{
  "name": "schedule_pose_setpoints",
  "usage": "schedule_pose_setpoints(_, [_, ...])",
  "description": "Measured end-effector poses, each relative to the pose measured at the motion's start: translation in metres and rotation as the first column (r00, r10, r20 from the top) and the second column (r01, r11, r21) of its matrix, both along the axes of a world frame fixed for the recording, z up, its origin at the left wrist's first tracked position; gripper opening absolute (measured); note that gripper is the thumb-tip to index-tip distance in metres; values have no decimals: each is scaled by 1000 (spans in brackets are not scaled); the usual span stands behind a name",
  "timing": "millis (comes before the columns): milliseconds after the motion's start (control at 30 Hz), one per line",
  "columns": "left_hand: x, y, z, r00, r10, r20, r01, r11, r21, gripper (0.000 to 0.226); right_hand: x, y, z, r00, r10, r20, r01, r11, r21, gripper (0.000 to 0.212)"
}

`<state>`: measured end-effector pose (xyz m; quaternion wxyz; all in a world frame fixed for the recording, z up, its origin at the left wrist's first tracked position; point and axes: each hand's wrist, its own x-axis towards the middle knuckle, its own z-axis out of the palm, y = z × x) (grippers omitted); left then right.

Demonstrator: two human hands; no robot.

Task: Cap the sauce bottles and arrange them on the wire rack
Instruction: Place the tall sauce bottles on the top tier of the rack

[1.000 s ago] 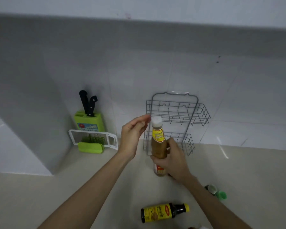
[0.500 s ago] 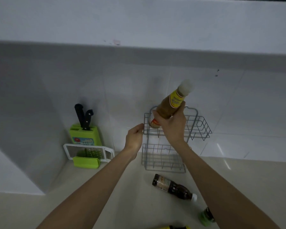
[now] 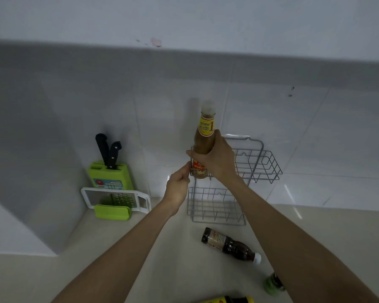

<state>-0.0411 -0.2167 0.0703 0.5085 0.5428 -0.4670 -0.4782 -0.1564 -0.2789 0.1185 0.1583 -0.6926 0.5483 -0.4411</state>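
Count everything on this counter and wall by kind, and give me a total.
Sauce bottles: 4 (one with a yellow label held at the rack, dark one lying down, green-capped one, yellow-capped one at the bottom edge)
Wire rack: 1
Knife block: 1
Knives: 2
Grater: 1
Total: 9

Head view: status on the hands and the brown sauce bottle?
Right hand grip shut on brown sauce bottle, upright in wire rack upper left corner. Left hand at rack frame. Three bottles on counter.
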Motion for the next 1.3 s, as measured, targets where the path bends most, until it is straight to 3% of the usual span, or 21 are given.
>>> schedule_pose_setpoints(300, [2,3,-1,996,-75,38,75,997,13,61,2,4,-6,1000,-18,-16,20,996,84,76])
schedule_pose_setpoints(433, [1,7,-2,994,-69,82,69,998,-2,66,-3,13,-10,998,24,51,-31,988,150,66])
schedule_pose_setpoints(567, [-1,17,-7,978,77,196,-70,997,-42,60,-24,48,-27,992,54,117,-35,986,-165,47])
schedule_pose_setpoints(633, [-1,23,-19,964,94,249,-84,995,-48,55,-44,67,-47,994,83,70,-66,975,-210,35])
schedule_pose_setpoints(700, [-1,30,-33,945,35,325,-35,999,-6,51,-64,80,-79,989,109,-95,-117,990,-84,26])
schedule_pose_setpoints(767, [-6,38,-45,906,-102,412,72,994,86,54,-88,87,-118,948,149,-282,-105,981,165,29])
schedule_pose_setpoints(833, [-14,46,-57,854,-241,460,176,968,179,59,-110,92,-151,867,251,-431,-17,879,477,48])
schedule_pose_setpoints(900, [-20,52,-70,808,-321,494,228,944,239,59,-123,99,-175,764,375,-524,98,736,670,60])
schedule_pose_setpoints(1000, [-27,56,-82,782,-356,511,238,929,283,57,-130,109,-200,692,435,-577,175,674,718,59])
schedule_pose_setpoints(1133, [-34,55,-89,779,-359,515,229,926,299,54,-137,107,-212,675,388,-628,213,711,670,59])
schedule_pose_setpoints(1300, [-35,56,-93,787,-338,516,215,934,285,52,-141,105,-198,749,321,-580,187,737,649,52])
